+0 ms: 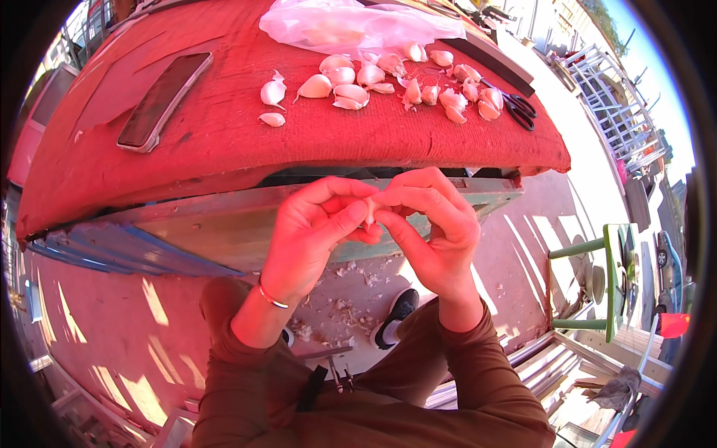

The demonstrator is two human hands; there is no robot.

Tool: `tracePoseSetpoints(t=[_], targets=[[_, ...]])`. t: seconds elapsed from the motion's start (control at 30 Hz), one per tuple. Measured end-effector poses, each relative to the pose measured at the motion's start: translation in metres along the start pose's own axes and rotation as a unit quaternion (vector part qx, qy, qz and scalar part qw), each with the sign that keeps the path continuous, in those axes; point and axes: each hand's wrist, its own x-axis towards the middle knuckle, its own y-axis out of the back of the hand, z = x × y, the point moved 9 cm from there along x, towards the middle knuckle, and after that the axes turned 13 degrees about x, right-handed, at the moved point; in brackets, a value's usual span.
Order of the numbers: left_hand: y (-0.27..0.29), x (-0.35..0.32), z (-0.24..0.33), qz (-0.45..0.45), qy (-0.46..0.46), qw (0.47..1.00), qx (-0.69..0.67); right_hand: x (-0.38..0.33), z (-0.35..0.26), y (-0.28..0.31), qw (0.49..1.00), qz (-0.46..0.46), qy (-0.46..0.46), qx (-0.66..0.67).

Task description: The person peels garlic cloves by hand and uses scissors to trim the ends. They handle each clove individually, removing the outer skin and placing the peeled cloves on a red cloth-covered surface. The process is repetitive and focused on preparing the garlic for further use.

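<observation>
In front of the red-covered table's near edge, my two hands meet fingertip to fingertip. My left hand [314, 228], with a bracelet at the wrist, pinches a small pale garlic clove [370, 212] between thumb and fingers. My right hand [439, 228] closes its thumb and fingertips on the same clove from the other side. Fingers cover most of the clove, so how much skin is on it cannot be seen. Beyond the hands, several garlic cloves [351, 96] and clusters lie on the red cover [299, 142], with one small clove [272, 119] apart at the left.
A phone [164, 102] lies at the table's left. Behind the garlic is a crumpled translucent plastic bag [351, 26]. Black-handled scissors [520, 112] rest at the right edge. Garlic skins [343, 317] litter the floor near my shoes. A green-legged stool [614, 284] stands to the right.
</observation>
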Motion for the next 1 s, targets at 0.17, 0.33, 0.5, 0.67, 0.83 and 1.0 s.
tracePoseSetpoints(t=[0.17, 0.33, 0.5, 0.67, 0.83, 1.0], targets=[[0.002, 0.001, -0.002, 0.000, 0.004, 1.000, 0.001, 0.000, 0.004, 0.000, 1.000, 0.000, 0.000, 0.018], [0.002, 0.002, -0.003, 0.015, 0.003, 1.000, -0.007, 0.001, 0.004, -0.001, 1.000, -0.009, 0.006, 0.010], [0.003, 0.001, -0.003, 0.010, 0.002, 1.000, -0.006, 0.001, 0.003, -0.002, 1.000, 0.000, -0.001, 0.001], [0.002, 0.001, -0.004, 0.010, 0.007, 1.000, -0.007, 0.000, 0.004, -0.001, 1.000, 0.000, -0.003, 0.002], [0.001, 0.001, -0.008, -0.001, 0.013, 1.000, -0.024, 0.000, 0.005, -0.001, 1.000, -0.007, 0.006, 0.001], [0.001, 0.001, -0.010, -0.007, 0.012, 0.999, -0.044, -0.001, 0.006, 0.000, 1.000, 0.000, 0.024, 0.002]])
